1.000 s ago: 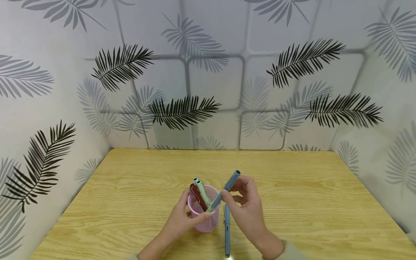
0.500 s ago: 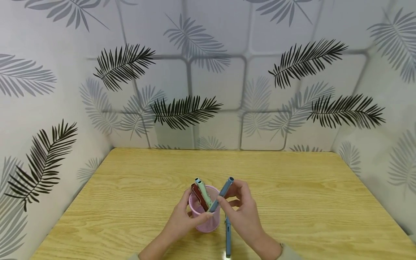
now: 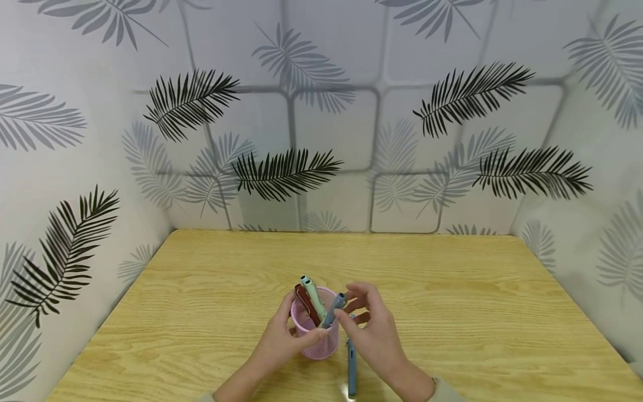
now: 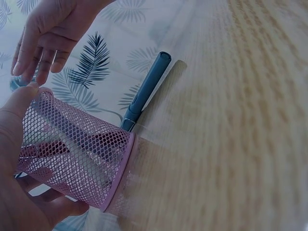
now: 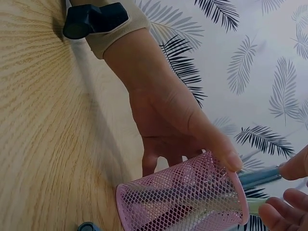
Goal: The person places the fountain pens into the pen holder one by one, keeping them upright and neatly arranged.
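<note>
Fingers and thumb of my left hand (image 3: 281,338) grip a pink mesh pen cup (image 4: 72,144) around its side, thumb at the rim. Leaning left inside it are a dark red pen (image 3: 306,304) and a pale green pen (image 3: 315,298) with clips. A blue pen (image 5: 260,178) slants in beside them, its lower end showing through the mesh near the cup's bottom. My right hand (image 3: 374,335) pinches this pen's upper end, thumb on the near side. A second blue pen (image 4: 149,84) lies on the table just right of the cup, partly behind the right hand in the head view.
The light wood-grain table (image 3: 201,312) extends around the cup on all sides. Walls with a leaf-patterned covering (image 3: 331,134) enclose it at the back and both sides. A dark device (image 5: 94,20) is strapped over the left sleeve.
My right hand has moved down and slightly left, sliding the blue pen deeper into the cup. The left hand keeps its hold, and the pen on the table stays put.
</note>
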Motion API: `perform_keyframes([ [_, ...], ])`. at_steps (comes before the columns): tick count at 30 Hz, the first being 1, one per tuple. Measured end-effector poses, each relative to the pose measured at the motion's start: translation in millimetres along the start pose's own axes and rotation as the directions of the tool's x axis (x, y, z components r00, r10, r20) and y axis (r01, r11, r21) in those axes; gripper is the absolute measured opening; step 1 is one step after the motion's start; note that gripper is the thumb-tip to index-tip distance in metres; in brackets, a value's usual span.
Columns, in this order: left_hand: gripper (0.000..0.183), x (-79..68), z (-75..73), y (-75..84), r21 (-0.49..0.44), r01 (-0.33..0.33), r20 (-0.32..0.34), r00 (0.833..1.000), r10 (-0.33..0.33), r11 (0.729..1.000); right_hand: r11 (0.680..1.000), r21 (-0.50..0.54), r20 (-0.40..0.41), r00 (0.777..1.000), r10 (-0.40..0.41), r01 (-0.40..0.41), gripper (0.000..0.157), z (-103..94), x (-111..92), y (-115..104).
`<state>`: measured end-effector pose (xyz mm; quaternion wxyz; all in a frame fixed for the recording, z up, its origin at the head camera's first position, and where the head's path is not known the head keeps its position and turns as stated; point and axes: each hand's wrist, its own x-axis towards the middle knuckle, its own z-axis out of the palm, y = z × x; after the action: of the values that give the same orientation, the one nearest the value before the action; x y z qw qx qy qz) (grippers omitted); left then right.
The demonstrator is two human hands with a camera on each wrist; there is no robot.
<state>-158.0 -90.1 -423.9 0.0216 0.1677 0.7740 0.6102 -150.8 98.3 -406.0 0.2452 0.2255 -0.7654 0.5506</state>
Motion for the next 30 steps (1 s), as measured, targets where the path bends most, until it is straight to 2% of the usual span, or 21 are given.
perform_keyframes([
  [14,0.082,1.2,0.7,0.7,-0.005,0.023,-0.010,1.000,-0.023,1.000,0.999,-0.037,-0.017,1.000,-0.009,0.008,0.043,-6.1,-3,8],
  [18,0.082,0.8,0.7,0.9,-0.002,0.021,-0.011,1.000,-0.021,1.000,0.999,-0.051,-0.025,1.000,0.014,-0.015,0.044,-6.4,-3,9],
  [21,0.081,0.6,0.8,0.7,-0.009,0.017,-0.010,1.000,-0.017,1.000,0.997,-0.070,-0.030,0.999,0.035,-0.037,0.044,-8.1,-1,-4],
  [24,0.081,0.3,0.9,2.9,-0.011,0.018,-0.010,1.000,-0.018,1.000,0.996,-0.071,-0.023,0.998,0.052,-0.053,0.043,-9.8,-1,-2],
  [27,0.082,1.8,1.3,-1.8,-0.014,0.012,-0.011,1.000,-0.012,1.000,0.995,-0.070,-0.017,0.998,0.067,-0.068,0.040,-11.3,-2,9],
  [30,0.082,6.0,2.0,-16.5,-0.019,0.000,-0.015,1.000,0.000,1.000,0.992,-0.089,-0.020,0.996,0.084,-0.085,0.037,-12.1,-2,19],
])
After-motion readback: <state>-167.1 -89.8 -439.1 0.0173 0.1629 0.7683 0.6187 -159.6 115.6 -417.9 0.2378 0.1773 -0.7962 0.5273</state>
